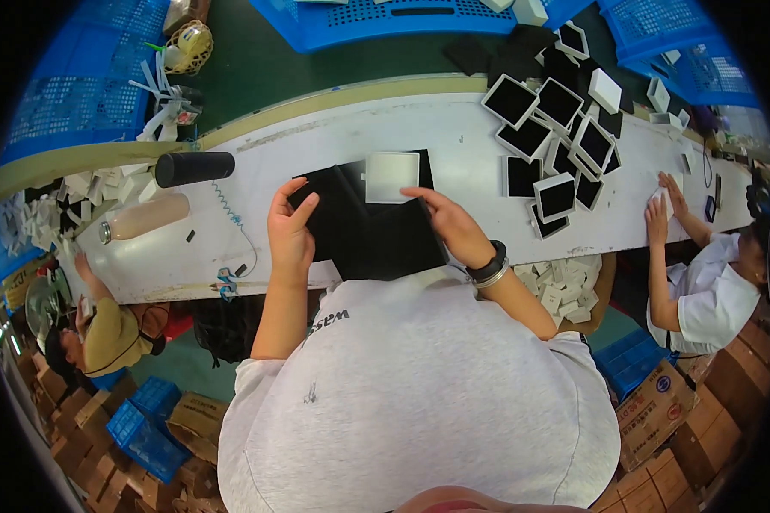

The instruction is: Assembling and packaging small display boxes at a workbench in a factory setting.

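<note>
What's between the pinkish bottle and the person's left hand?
The head view shows a small black piece and a coiled blue cord between bottle and left hand.

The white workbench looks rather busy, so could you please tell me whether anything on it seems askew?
Yes, the black-lined white trays to the right of the right hand lie in a jumbled heap, overlapping at different angles, which looks untidy. No spill is evident.

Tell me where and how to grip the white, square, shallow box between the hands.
Pinch the white, square, shallow box across its left and right edges, probably coming from the right. Those edges look straight and parallel, and a fingertip of the right hand overlaps its near right corner. The flat, matte black sheet crowds its near edge.
</note>
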`<state>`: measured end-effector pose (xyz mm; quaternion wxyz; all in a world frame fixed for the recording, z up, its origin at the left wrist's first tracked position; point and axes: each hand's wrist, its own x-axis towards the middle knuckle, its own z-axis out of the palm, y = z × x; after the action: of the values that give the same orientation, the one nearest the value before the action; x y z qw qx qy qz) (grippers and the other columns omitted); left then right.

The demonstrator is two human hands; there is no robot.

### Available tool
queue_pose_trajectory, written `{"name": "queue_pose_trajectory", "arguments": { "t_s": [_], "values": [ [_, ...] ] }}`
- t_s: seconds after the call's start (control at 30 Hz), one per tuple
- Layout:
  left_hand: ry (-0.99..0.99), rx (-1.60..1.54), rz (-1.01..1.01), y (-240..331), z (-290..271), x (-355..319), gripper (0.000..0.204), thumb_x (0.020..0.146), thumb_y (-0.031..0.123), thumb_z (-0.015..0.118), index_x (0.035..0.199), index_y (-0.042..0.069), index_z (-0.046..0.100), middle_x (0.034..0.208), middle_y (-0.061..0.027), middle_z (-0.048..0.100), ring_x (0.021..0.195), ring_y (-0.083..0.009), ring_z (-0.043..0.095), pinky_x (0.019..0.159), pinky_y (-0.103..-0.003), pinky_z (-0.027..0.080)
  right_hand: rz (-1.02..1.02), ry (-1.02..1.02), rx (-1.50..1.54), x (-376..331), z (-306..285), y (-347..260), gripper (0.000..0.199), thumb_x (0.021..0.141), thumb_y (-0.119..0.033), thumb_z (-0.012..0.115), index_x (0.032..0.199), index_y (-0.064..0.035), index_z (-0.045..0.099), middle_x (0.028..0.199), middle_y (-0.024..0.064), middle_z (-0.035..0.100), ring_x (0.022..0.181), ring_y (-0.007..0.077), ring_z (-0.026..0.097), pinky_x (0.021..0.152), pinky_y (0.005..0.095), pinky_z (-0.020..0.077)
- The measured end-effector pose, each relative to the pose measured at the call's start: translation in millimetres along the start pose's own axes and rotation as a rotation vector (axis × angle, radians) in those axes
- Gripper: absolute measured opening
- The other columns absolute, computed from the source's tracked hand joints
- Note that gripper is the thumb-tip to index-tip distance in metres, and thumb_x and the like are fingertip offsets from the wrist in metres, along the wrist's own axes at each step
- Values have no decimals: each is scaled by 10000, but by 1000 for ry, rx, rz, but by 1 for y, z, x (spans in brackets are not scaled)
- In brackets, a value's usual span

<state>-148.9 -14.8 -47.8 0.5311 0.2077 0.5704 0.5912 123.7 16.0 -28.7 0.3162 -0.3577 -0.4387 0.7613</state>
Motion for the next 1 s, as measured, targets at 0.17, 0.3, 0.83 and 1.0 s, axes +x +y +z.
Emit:
{"name": "queue_pose_trajectory", "arguments": {
  "t_s": [0.17,0.3,0.83,1.0],
  "values": [
    [158,-27,140,4,-12,1,296,824,-30,673,1103,0,578,989,-60,600,885,-124,576,798,-235,481,82,210,-256,-18,-5,13,256,873,-165,682,1073,-25,604,652,-92,396,599,21,347,543,199,305],
    [9,416,133,-2,-44,7,369,822,38,690,1170,14,570,1097,-70,607,976,-153,570,870,-282,465,-28,421,152,-23,-25,26,209,920,-144,617,1077,-7,607,756,-82,521,663,17,409,609,175,352],
    [-99,749,12,13,-38,11,717,672,322,829,1261,67,510,1149,-129,604,1156,-255,514,1009,-409,373,-135,533,-211,33,-36,28,314,862,-177,690,1103,-9,581,759,-9,583,683,69,534,624,223,445],
    [-194,1431,602,1,-8,14,992,580,420,850,1397,104,382,1425,-120,403,1319,-292,368,1095,-510,232,-67,475,-643,56,-12,44,397,814,-162,746,1137,-23,562,707,0,526,636,74,479,615,201,412]
  ]
}}
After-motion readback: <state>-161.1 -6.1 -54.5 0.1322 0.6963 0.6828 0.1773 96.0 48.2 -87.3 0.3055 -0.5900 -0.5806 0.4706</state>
